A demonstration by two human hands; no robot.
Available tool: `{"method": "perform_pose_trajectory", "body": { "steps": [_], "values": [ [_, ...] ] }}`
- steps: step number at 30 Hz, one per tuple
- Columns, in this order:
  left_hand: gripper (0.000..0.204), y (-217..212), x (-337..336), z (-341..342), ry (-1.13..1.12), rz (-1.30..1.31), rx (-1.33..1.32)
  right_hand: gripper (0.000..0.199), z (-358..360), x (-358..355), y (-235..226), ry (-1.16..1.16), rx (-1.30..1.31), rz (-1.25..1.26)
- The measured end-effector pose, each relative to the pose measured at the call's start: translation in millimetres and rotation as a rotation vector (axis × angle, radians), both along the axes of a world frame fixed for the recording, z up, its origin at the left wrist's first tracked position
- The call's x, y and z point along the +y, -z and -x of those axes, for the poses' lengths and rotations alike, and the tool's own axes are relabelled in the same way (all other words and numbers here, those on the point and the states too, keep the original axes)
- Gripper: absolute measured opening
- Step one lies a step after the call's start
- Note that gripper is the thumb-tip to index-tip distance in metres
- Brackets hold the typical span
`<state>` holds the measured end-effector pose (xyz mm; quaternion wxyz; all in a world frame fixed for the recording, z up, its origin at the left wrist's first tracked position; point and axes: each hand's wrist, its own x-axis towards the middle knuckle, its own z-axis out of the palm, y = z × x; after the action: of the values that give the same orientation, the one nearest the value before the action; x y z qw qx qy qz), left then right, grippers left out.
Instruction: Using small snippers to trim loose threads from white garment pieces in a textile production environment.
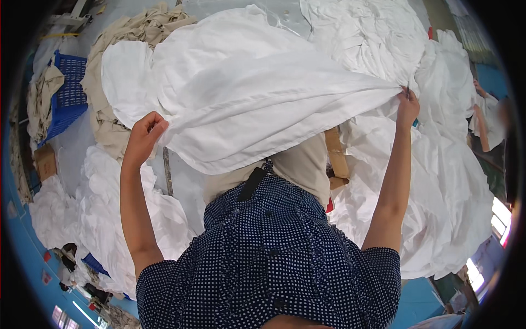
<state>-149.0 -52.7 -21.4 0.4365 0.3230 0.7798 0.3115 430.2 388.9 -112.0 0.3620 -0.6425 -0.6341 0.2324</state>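
Note:
A white cloth (257,104) with stitched seams and hem is stretched taut in front of my body. My left hand (146,137) is closed in a pinch on its left edge, with the cloth hanging in a curve beside it. My right hand (407,107) grips the far right corner, higher and farther out. A small dark pointed tool (407,88) sticks up from the right fingers, and a bit of teal shows below that hand; its full shape is hidden. More white fabric (219,38) lies beyond the stretched cloth.
Crumpled white fabric heaps lie at right (427,181), far right (367,33) and left (126,203). Beige cloth (118,66) and a blue plastic basket (70,82) are at the left. Cardboard (336,153) stands by my lap. Another person (489,118) works at the far right.

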Motion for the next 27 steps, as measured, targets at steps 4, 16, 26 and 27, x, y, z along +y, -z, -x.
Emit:
{"method": "perform_pose_trajectory", "body": {
  "steps": [4,16,26,27],
  "values": [
    [0.021,2,-12,-2,-0.011,-0.005,0.018,0.029,90,-85,-68,-0.261,-0.161,-0.144],
    [0.021,6,-21,-1,-0.035,-0.003,-0.014,0.053,175,-250,-89,-1.122,-0.369,-0.459],
    [0.017,2,-32,-1,0.007,-0.044,-0.009,0.070,246,-229,-107,-0.959,-0.269,-0.263],
    [0.018,-7,-32,-3,0.045,-0.047,0.005,0.065,243,-221,-103,-1.018,-0.310,-0.279]
  ]
}}
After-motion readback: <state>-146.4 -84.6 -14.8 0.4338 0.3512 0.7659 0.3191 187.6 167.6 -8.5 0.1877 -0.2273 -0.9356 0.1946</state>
